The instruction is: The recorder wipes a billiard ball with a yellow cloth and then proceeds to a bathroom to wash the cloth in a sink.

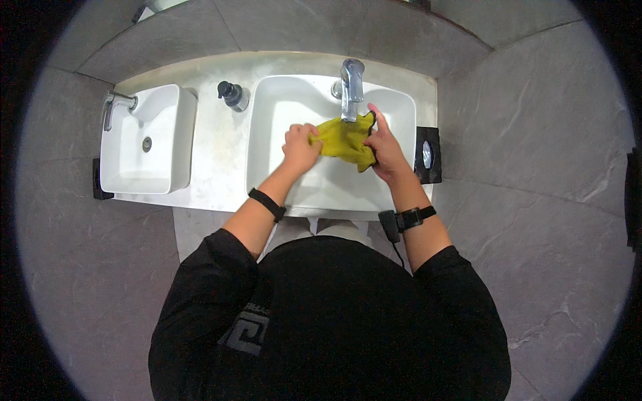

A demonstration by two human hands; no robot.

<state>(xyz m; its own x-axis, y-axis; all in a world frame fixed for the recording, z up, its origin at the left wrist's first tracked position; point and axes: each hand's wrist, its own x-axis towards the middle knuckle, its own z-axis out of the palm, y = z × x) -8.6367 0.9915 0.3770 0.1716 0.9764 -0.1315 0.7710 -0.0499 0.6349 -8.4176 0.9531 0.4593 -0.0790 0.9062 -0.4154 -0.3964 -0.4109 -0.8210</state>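
Observation:
A yellow-green cloth (346,143) with a dark edging is stretched between my two hands, above the white basin (286,193). My left hand (301,148) grips its left end with bent fingers. On the other side, my right hand (385,150) holds the dark-edged right end, its index finger pointing up along the rim of the fabric. Directly over the cloth's upper part is the spout of the chrome faucet (352,85). Whether water is running is hard to tell. The basin's drain is hidden from sight.
A dark pump bottle (233,96) stands left of the basin on the pale countertop (215,165). Farther left is a second white basin (145,173) with its own chrome faucet (113,108). A black tissue box (428,168) sits right of the basin. Grey tiled walls (501,125) enclose the counter.

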